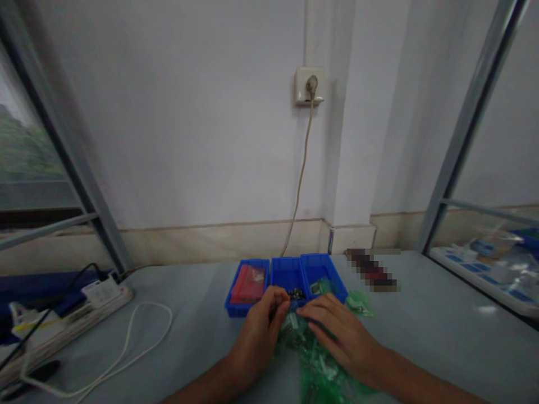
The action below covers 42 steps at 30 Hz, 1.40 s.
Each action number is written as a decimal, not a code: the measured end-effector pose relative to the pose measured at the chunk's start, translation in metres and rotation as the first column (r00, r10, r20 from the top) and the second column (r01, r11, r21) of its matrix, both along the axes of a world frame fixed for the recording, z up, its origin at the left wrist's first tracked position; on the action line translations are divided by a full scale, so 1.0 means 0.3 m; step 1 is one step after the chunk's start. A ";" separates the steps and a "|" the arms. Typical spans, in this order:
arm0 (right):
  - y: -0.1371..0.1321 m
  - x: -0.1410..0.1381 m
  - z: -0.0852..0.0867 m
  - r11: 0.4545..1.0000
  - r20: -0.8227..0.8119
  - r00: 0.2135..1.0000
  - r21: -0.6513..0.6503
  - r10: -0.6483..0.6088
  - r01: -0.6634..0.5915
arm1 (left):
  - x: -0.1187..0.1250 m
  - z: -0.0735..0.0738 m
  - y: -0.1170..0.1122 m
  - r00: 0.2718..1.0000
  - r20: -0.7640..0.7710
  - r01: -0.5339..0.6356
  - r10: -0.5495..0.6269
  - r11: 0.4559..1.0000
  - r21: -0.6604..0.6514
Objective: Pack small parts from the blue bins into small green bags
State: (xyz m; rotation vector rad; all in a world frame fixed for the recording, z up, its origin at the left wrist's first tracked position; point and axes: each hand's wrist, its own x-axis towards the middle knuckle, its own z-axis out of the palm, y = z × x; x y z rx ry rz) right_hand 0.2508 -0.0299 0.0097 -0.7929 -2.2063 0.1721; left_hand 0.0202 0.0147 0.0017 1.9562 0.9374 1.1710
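My left hand [261, 328] rests on the grey table [421, 331] with its fingers curled in a pinch just before the middle blue bin [287, 278]; what it pinches is too small to make out. My right hand [337, 331] lies flat, fingers stretched, on a pile of green transparent bags [322, 373] holding small parts. Three blue bins stand side by side: the left bin [248, 286] holds red bags, the middle one small dark parts [296, 293], and the right bin [322, 275] a green bag.
A white power strip [101, 292] with black and white cables lies at the left. A cord runs up to a wall socket [309, 85]. A pixelated object [373, 269] lies right of the bins. Metal frame posts stand at both sides, a tray of items [488, 269] beyond the right one.
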 end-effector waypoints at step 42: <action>0.003 -0.027 -0.035 0.903 -0.287 0.940 -0.427 -0.187 0.050 | -0.031 -0.002 -0.025 0.969 -0.217 0.187 -0.119 0.926 0.327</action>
